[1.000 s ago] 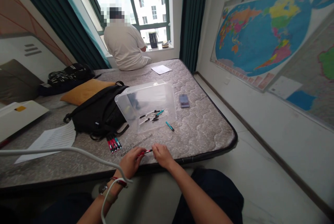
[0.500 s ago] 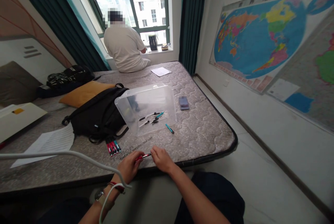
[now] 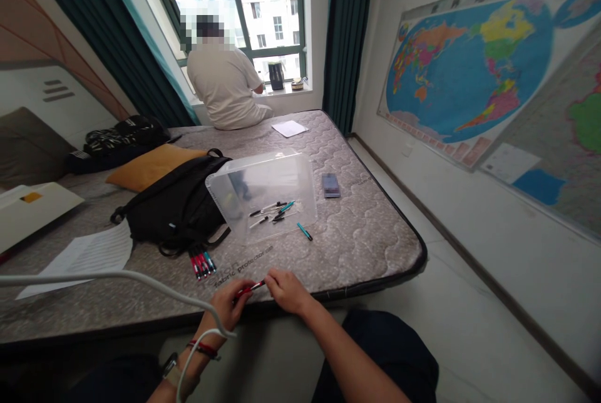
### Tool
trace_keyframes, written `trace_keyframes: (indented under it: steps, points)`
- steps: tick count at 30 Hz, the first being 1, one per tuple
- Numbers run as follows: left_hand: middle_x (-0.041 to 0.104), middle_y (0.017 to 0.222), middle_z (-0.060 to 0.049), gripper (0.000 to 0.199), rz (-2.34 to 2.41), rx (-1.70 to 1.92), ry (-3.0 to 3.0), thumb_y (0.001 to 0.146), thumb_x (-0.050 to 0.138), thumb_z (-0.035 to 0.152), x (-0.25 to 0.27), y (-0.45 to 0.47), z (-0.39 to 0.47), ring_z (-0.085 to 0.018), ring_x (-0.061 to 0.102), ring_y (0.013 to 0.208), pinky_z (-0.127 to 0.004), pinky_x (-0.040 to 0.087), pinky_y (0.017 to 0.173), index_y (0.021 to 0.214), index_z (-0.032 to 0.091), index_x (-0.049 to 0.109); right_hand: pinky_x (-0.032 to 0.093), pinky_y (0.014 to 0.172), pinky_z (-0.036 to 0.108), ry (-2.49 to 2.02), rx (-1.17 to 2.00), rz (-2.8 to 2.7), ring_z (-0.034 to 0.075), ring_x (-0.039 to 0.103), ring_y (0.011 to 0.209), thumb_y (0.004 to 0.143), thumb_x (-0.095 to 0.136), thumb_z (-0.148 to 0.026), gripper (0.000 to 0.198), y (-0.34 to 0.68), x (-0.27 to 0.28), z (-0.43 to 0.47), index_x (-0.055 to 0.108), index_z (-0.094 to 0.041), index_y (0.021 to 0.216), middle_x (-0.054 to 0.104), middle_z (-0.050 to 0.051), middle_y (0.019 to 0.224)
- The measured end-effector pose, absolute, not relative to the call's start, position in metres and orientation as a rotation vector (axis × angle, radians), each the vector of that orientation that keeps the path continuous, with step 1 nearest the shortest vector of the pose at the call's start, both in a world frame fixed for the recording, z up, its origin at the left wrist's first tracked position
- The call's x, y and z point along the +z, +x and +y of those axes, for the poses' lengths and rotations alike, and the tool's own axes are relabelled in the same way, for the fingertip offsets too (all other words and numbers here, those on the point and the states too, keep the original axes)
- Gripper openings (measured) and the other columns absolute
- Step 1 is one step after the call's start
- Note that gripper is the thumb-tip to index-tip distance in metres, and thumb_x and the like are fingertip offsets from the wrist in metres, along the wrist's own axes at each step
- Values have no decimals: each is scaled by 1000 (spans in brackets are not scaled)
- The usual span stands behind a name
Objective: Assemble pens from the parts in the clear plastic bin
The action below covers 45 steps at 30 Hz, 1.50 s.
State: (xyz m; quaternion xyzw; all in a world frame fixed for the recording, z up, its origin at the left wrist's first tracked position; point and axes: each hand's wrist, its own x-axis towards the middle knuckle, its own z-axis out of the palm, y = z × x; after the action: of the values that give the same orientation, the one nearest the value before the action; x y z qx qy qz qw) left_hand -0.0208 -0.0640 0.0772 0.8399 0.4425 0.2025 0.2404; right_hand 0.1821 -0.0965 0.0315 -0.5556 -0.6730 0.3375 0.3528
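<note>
A red pen [image 3: 252,287] spans the gap between my two hands, just above the near edge of the mattress. Its red part is gripped by my left hand [image 3: 229,301], closed around it. At its other end, my right hand [image 3: 286,290] pinches the tip with closed fingers. A row of red and teal pens [image 3: 201,263] lies on the mattress beyond my left hand. Farther off, a clear plastic bin [image 3: 263,171] rests on its side with several black, clear and teal pens [image 3: 277,210] in it. One teal pen [image 3: 305,231] lies outside by its opening.
A black backpack [image 3: 173,206] leans against the bin's left side. Printed paper [image 3: 89,258] and a white cable [image 3: 141,279] are at left. A dark blue pack [image 3: 331,185] lies right of the bin. Another person [image 3: 223,87] sits facing the window.
Both hands have shifted slightly left and down with the red pen between them. The pen is now more tilted. Other pens and the bin have stayed put.
</note>
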Motion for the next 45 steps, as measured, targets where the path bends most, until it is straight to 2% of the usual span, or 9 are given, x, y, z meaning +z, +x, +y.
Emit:
trace_keyframes:
  steps: [7, 15, 18, 24, 28, 33, 35, 40, 45]
  points:
    - [74, 90, -4, 23, 1195, 541, 2282, 90, 55, 38, 74, -22, -65, -19, 69, 81, -29, 56, 76, 96, 24, 72, 35, 68, 25, -1405, 856, -1724, 16, 57, 79, 98, 46, -30, 13, 184, 36, -99, 56, -22, 93, 63, 0, 83]
    - [75, 96, -4, 24, 1211, 512, 2174, 91, 55, 40, 67, -37, -88, -21, 70, 87, -32, 57, 80, 100, 26, 73, 34, 66, 27, -1466, 745, -1918, 17, 57, 73, 100, 42, -35, 26, 177, 30, -103, 59, -22, 84, 65, 2, 80]
    - [75, 95, -3, 24, 1257, 526, 2155, 90, 56, 42, 68, -35, -89, -20, 70, 84, -31, 57, 78, 99, 26, 72, 34, 66, 28, -1484, 721, -1940, 18, 57, 73, 101, 40, -38, 29, 176, 29, -104, 60, -23, 86, 66, 3, 80]
    - [75, 84, -2, 24, 1315, 507, 2136, 88, 57, 40, 68, -27, -81, -17, 68, 71, -28, 56, 70, 98, 24, 71, 34, 66, 26, -1441, 711, -1924, 16, 57, 73, 101, 41, -32, 26, 183, 32, -102, 59, -21, 86, 65, 3, 80]
    - [74, 90, -2, 21, 1309, 509, 2167, 90, 55, 36, 78, -22, -83, -18, 69, 80, -28, 55, 74, 100, 25, 71, 32, 64, 26, -1459, 742, -1827, 15, 55, 67, 101, 40, -35, 34, 182, 30, -101, 60, -21, 77, 64, 2, 72]
    - [72, 94, -3, 19, 1233, 552, 2313, 92, 53, 30, 96, -17, -86, -18, 68, 86, -27, 54, 78, 99, 25, 70, 33, 60, 25, -1423, 940, -1647, 14, 52, 58, 102, 34, -41, 51, 179, 33, -99, 56, -21, 61, 57, 0, 57]
    - [72, 93, -3, 19, 1242, 571, 2322, 92, 53, 30, 97, -16, -84, -18, 68, 84, -28, 54, 77, 99, 24, 70, 34, 60, 24, -1403, 976, -1602, 14, 52, 58, 102, 34, -42, 50, 180, 35, -99, 56, -21, 63, 56, -1, 57]
    - [74, 91, -3, 19, 1266, 603, 2275, 90, 57, 32, 84, -16, -79, -17, 69, 77, -28, 55, 71, 101, 23, 70, 34, 62, 23, -1352, 942, -1644, 13, 53, 64, 100, 41, -36, 29, 186, 37, -99, 56, -22, 80, 58, -2, 67]
    - [75, 94, -3, 20, 1253, 617, 2251, 90, 58, 33, 79, -19, -77, -19, 70, 81, -30, 56, 75, 102, 24, 71, 29, 60, 25, -1406, 867, -1664, 13, 47, 60, 100, 41, -36, 36, 185, 34, -98, 50, -21, 69, 52, -3, 62]
